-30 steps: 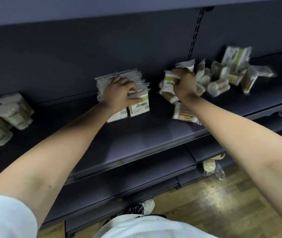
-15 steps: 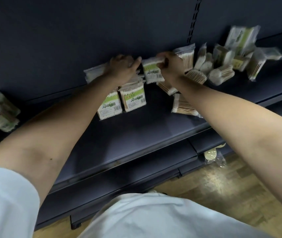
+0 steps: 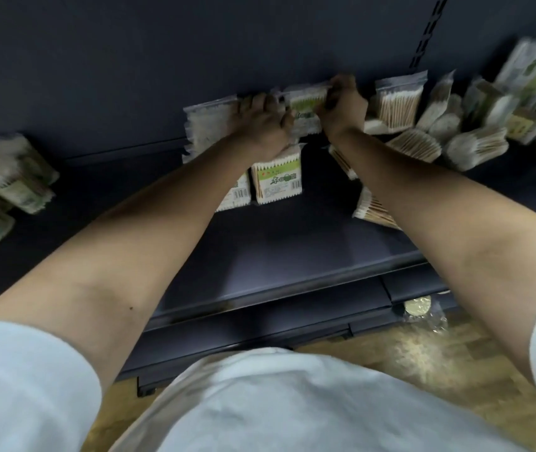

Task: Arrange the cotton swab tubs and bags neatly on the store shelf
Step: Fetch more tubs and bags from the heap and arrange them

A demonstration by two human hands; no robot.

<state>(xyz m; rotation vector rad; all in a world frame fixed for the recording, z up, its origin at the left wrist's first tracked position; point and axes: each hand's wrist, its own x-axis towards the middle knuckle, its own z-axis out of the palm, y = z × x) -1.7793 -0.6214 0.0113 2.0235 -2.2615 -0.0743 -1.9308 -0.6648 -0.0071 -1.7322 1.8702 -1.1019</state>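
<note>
A row of green-labelled cotton swab bags [image 3: 276, 181] stands on the dark shelf [image 3: 292, 256], running back toward the rear wall. My left hand [image 3: 263, 125] rests on top of the back of this row, fingers curled over the bags. My right hand [image 3: 341, 106] pinches one swab bag [image 3: 305, 102] by its right edge, holding it upright at the rear of the row, close beside my left hand. A loose heap of swab bags [image 3: 423, 141] lies to the right. Swab tubs [image 3: 6, 184] lie on their sides at the far left, blurred.
One swab bag [image 3: 374, 210] lies flat under my right forearm. Lower shelves [image 3: 260, 321] jut out beneath. A clear packet [image 3: 423, 311] lies on the wooden floor [image 3: 423, 360] at the shelf foot. Bare shelf stretches between the tubs and the row.
My right hand took a bag from the heap and carried it left to the back of the row. My left hand slid back along the row. The camera moved closer.
</note>
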